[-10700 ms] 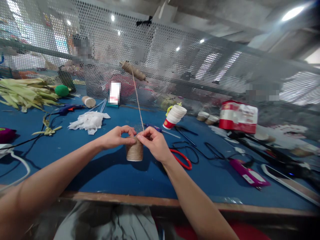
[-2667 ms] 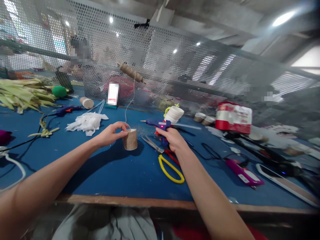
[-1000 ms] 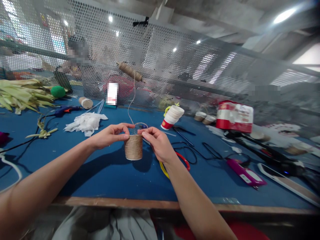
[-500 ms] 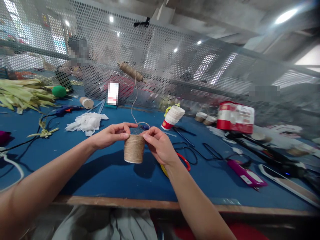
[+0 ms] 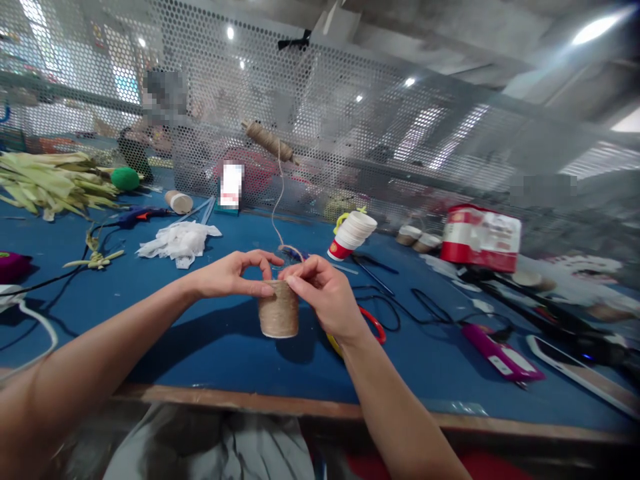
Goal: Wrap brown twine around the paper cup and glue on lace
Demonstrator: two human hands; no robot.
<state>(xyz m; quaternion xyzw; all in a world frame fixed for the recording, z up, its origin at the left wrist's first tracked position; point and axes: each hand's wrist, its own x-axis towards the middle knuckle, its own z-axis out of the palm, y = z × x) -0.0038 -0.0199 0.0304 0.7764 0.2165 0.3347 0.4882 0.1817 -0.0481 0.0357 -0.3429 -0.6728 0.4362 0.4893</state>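
Observation:
A cup wrapped in brown twine (image 5: 279,312) hangs between my hands above the blue table, its rim up. My left hand (image 5: 239,275) pinches the rim on the left, thumb outside and fingers curled over the top. At the rim's right side, my right hand (image 5: 324,291) has thumb and index finger pressed together. A strand of twine (image 5: 276,205) runs down from a twine spool (image 5: 269,141) on the mesh screen and ends behind the fingers of my right hand.
Stacked paper cups (image 5: 353,233) lean beyond my right hand. White cloth (image 5: 180,243), a blue glue gun (image 5: 143,216) and corn husks (image 5: 55,180) lie left. Right are red-handled scissors (image 5: 374,324), a purple device (image 5: 500,353), a phone (image 5: 580,373) and a red-white package (image 5: 481,238).
The wrapped cup and both hands have shifted slightly right and down in view. My right fingers have moved inward over the rim, closer to my left fingers. The whole view has shifted a little.

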